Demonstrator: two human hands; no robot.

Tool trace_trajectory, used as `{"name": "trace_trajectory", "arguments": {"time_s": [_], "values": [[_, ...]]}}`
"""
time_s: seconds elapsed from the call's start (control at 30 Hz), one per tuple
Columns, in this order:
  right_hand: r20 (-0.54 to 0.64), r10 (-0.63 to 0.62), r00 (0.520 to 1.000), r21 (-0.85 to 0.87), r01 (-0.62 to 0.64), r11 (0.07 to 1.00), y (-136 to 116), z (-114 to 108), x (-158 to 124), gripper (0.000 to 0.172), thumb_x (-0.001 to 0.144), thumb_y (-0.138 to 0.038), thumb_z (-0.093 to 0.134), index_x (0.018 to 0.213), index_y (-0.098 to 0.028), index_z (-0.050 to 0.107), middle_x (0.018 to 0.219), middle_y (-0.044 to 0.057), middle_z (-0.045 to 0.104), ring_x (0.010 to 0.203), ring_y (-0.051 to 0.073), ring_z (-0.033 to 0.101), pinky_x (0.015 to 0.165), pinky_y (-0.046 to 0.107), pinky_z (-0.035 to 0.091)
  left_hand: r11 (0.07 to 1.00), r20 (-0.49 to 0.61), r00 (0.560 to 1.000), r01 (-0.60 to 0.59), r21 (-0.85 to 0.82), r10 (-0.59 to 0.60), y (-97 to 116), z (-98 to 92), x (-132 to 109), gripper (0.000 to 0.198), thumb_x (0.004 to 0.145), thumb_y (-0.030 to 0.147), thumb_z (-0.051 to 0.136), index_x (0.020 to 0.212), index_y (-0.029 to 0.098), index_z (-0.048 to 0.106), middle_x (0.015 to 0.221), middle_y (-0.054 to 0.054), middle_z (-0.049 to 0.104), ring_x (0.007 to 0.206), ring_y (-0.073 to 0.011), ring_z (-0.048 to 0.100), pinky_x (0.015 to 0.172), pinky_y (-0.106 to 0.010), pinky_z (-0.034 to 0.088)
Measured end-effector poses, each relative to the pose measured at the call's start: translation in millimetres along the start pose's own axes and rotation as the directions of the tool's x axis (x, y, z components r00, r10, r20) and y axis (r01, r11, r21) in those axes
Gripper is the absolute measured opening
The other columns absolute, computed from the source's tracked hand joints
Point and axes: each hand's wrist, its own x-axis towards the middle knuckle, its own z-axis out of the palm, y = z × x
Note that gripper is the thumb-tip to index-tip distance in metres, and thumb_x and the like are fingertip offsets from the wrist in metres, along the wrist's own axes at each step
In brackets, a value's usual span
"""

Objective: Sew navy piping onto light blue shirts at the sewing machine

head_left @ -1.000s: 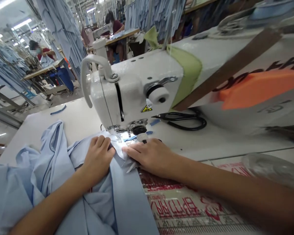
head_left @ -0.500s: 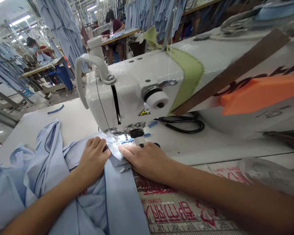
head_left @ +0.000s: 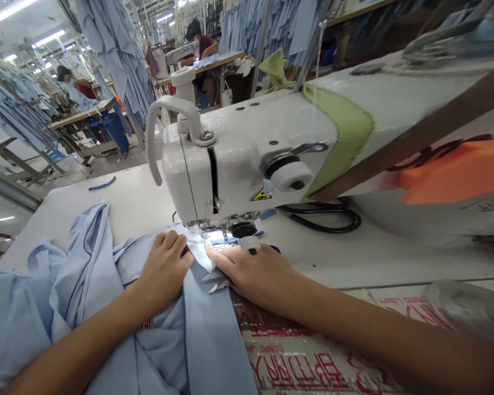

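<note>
Light blue fabric (head_left: 148,345) with a dark blue edge runs up to the lit needle area of a white sewing machine (head_left: 230,164). My left hand (head_left: 167,266), fingers curled in, grips the fabric just left of the presser foot (head_left: 214,236). My right hand (head_left: 257,274) lies to the right of the foot, its thumb and forefinger side against the fabric. Two pointed metal blades of small thread snips (head_left: 217,282) stick out from under that palm, slightly apart, above the fabric strip. The rest of the snips is hidden by the hand.
Black-handled scissors (head_left: 329,216) lie behind the needle on the white table (head_left: 144,184). A dark blue scrap (head_left: 102,183) lies at the far left. A ruler-printed sheet (head_left: 304,356) covers the near edge. People sew at other tables (head_left: 220,61) behind.
The view has shifted, so the machine sits a little further right. Both hands keep about the same place on the fabric. The snips' blades show slightly more.
</note>
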Motion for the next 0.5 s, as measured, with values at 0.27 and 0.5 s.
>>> {"name": "trace_trajectory", "arguments": {"time_s": [0.27,0.5], "values": [[-0.019,0.022,1.000,0.027,-0.021,0.999,0,1,2,0.045,0.082,-0.011,0.048,0.126,-0.018,0.049,0.087,0.006,0.069,0.067,0.020,0.063,0.048,0.028,0.033,1.000,0.050,0.999,0.009,-0.015,-0.008,-3,-2.8,2,0.010,0.076,0.010,0.051,0.067,0.014,0.055,0.081,-0.010,0.051,0.081,-0.0231,0.041,0.071,-0.037,0.041],[-0.096,0.106,0.990,0.215,-0.083,0.973,14,-3,0,0.028,0.076,-0.018,0.051,0.100,-0.022,0.064,0.073,0.003,0.066,0.059,0.017,0.057,0.049,0.028,0.030,0.970,-0.028,0.983,-0.184,-0.157,0.182,10,-20.8,-5,0.027,0.080,0.022,0.050,0.104,0.011,0.058,0.096,-0.014,0.056,0.094,-0.0272,0.047,0.081,-0.046,0.043]]}}
